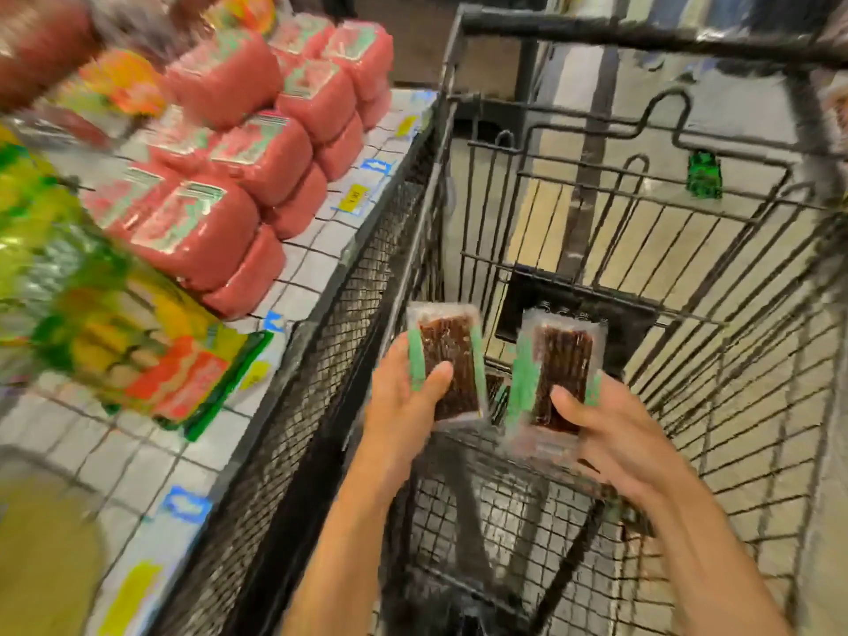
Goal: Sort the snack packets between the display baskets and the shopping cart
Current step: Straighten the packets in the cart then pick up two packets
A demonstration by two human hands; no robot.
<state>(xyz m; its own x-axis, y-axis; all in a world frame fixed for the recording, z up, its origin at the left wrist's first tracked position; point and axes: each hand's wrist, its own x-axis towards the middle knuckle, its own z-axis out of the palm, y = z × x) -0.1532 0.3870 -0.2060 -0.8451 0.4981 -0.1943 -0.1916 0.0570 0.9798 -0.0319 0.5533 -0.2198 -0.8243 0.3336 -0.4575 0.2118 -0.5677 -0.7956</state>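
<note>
From the head camera, both hands were over the inside of the shopping cart (716, 268), each holding one snack packet. The left hand (404, 401) gripped the left packet (447, 360) by its lower edge, thumb across the clear front and fingers hidden behind. The right hand (619, 438) gripped the right packet (557, 374) the same way, thumb on the front and the rest of the hand beneath. Both packets were clear pouches with green side bands and dark brown sticks inside. They were held nearly upright, faces toward the camera and close beside each other without touching, probably so the labels could be compared before deciding where each belonged.

Something dark showed in the gap between them, lower in the cart, but it was too blurred to identify.

Left of the cart, and right against it, stood the display basket (321, 360) with its black mesh wall. It carried stacked pink packs (220, 231) and, nearer the camera, a yellow and green packet (137, 360). A small green tag (704, 174) hung on the cart's far wire wall.

With both packets held inside the cart walls, they could either be dropped there or lifted across to the basket; the frame did not settle which.
</note>
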